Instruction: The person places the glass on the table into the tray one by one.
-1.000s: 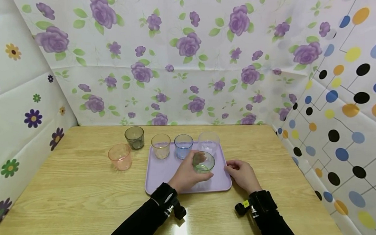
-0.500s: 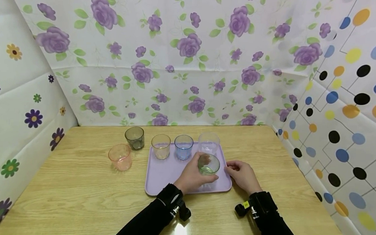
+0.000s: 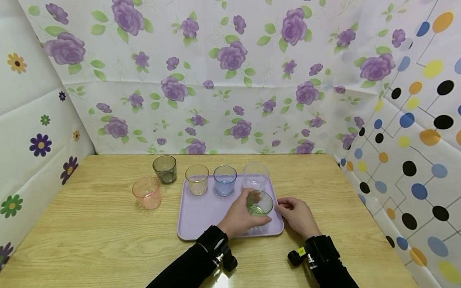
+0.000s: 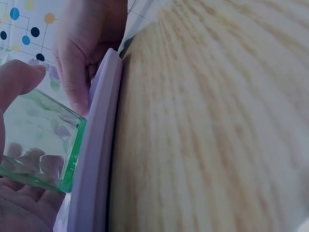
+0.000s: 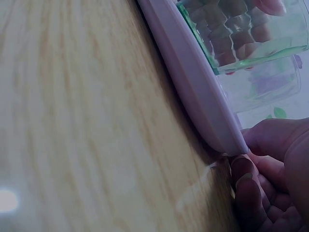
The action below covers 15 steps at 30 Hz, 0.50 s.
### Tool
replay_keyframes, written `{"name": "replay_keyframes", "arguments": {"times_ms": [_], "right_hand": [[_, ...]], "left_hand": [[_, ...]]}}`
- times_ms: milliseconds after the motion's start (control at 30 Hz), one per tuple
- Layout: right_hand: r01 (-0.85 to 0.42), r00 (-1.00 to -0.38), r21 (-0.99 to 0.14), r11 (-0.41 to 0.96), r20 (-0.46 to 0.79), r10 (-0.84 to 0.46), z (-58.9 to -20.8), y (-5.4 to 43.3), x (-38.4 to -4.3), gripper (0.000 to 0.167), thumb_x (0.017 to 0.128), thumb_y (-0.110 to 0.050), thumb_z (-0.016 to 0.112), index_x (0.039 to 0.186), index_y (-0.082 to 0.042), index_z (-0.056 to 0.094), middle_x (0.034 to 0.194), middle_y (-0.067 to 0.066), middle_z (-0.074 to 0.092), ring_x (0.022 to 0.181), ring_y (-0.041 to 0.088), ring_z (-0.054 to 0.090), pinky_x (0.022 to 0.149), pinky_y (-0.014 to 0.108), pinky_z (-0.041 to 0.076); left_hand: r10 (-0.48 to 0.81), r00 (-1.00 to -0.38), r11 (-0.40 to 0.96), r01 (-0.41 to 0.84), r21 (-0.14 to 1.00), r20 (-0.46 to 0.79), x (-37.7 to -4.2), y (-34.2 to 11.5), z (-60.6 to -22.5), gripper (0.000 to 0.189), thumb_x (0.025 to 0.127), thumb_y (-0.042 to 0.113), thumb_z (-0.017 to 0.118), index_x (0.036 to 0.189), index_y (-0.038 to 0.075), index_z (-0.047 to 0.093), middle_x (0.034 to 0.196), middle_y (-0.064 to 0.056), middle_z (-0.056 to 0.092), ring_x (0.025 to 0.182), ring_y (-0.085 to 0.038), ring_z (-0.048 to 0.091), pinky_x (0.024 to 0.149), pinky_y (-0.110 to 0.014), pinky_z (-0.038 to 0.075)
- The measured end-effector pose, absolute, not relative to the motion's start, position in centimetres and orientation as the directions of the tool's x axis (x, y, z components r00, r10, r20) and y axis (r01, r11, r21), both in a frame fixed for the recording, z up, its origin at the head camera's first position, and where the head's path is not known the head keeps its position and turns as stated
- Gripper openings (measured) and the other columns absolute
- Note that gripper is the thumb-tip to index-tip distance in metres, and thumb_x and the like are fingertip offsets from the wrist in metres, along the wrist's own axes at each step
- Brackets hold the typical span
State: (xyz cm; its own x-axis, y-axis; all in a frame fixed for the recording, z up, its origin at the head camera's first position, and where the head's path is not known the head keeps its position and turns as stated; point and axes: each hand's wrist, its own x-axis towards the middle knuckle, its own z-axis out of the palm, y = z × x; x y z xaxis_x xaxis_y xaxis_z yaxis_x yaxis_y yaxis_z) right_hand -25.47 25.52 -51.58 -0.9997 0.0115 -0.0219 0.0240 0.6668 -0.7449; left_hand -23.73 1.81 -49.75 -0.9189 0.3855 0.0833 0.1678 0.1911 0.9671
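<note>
My left hand (image 3: 238,218) grips a green-tinted glass tumbler (image 3: 259,203), thumb on the near side and fingers behind it. The tumbler is upright, its thick green base (image 4: 73,159) close over the lilac tray (image 3: 201,215) at the right front. With thumb and curled fingers, my right hand (image 3: 298,214) pinches the tray's right rim (image 5: 231,135). Along the back of the tray stand a yellowish glass (image 3: 197,179), a blue glass (image 3: 225,180) and a clear glass (image 3: 256,176), partly hidden by the green one.
Left of the tray, a pink glass (image 3: 147,193) and a dark grey glass (image 3: 165,169) stand on the wooden table (image 3: 98,224). A flower-printed sheet (image 3: 216,109) hangs along the table's back edge, with patterned sheets at both sides.
My left hand has carried the green tumbler to the right and slightly toward me over the tray. The right hand has stayed at the tray's rim; the other glasses have not moved.
</note>
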Motion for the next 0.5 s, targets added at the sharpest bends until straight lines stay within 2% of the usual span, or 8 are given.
{"name": "replay_keyframes", "arguments": {"times_ms": [300,500], "right_hand": [[0.024,-1.000,-0.743,0.669,-0.020,0.013,-51.46,25.48,-25.46,0.033,0.104,-0.026,0.074,0.129,-0.005,0.079,0.106,0.005,0.078,0.096,0.016,0.069,0.086,0.031,0.054],[0.020,-1.000,-0.743,0.669,-0.017,0.011,-51.43,25.50,-25.41,0.033,0.104,-0.026,0.074,0.129,-0.005,0.079,0.106,0.005,0.078,0.095,0.016,0.068,0.086,0.031,0.053]], "left_hand": [[0.382,-0.922,0.215,0.160,0.963,0.067,-23.82,1.87,-50.07,0.078,0.088,0.028,0.094,0.150,0.013,0.050,0.151,-0.011,0.063,0.144,-0.029,0.059,0.114,-0.044,0.053],[0.379,-0.923,0.200,0.157,0.967,0.071,-23.82,2.01,-50.13,0.077,0.087,0.025,0.094,0.149,0.012,0.050,0.151,-0.012,0.063,0.144,-0.030,0.059,0.115,-0.046,0.051]]}}
